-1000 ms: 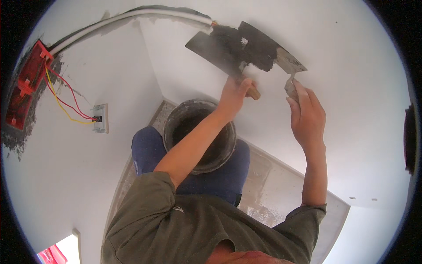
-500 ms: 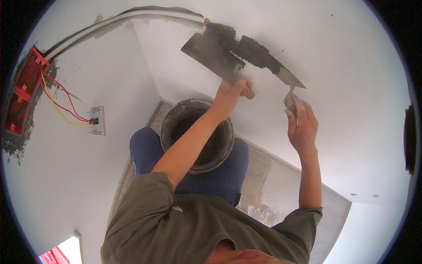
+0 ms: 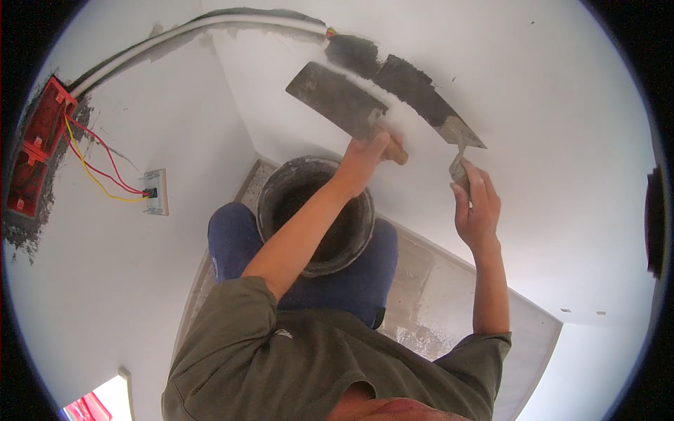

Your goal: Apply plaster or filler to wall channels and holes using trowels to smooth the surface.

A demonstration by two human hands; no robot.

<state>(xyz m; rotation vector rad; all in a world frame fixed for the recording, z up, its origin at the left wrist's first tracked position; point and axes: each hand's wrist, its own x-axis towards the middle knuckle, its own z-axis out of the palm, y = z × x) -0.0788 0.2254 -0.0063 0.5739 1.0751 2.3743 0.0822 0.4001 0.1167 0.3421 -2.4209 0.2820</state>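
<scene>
At upper centre, 2 hands gripped tools: the left hand [image 3: 361,163] a tan-handled trowel [image 3: 331,98], the right hand [image 3: 480,210] a grey-handled trowel [image 3: 462,132], apparently touching dark filler [image 3: 411,84], ideally worked with light, level pressure.

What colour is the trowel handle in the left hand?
Light brown; the trowel handle shows in the head view.

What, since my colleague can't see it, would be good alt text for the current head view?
A person's left hand holds a wide trowel and the right hand another trowel, its blade mostly covered in dark paste, before a white wall. A bucket sits between the person's knees; at left, a white conduit runs to red wall boxes.
</scene>
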